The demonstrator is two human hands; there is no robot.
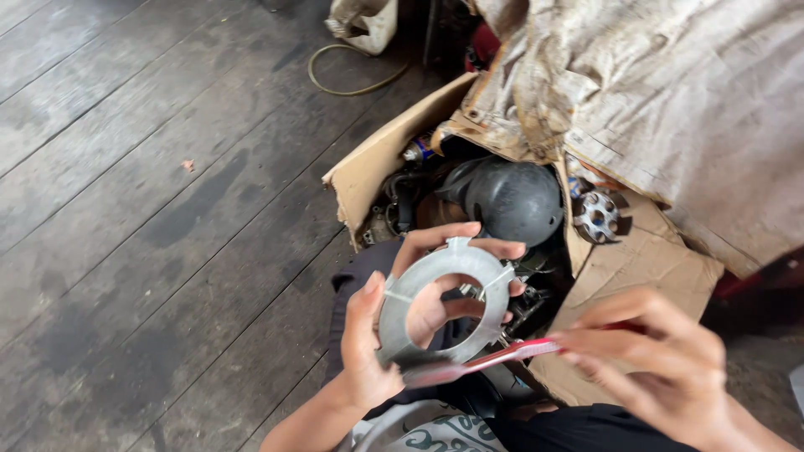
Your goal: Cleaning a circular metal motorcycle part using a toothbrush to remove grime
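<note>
From my head camera, looking down: my left hand [394,322] grips a flat grey metal ring [444,305], thumb pressed on its near-left rim, fingers [444,238] wrapped behind it and curling over the top edge. The ring stands nearly upright, its face turned toward me, and I can see my palm through the wide centre hole. It is dull silver, with small tabs sticking out at the top and at both sides, and a few scuffs on the face.

My right hand [662,360] comes in from the right, blurred, fingers pinched closed on a thin red strip [494,360]. The strip's long axis runs roughly level, sloping down to the left, and its far end passes under the ring's lower rim. It seems to touch the rim there, though the blur keeps me from being sure. So the ring lies left of my right fingers and a little higher, and my left hand is the one on it.

Behind the ring sits a torn cardboard box [377,163] of dark greasy parts, with a round black dome [512,201] on top. A small silver hub [596,216] lies on the box's right flap. Stained cloth [670,92] drapes over the upper right. The floor [142,209] is grey wooden planks with oil marks, and a loop of hose [343,79] lies near the top.
</note>
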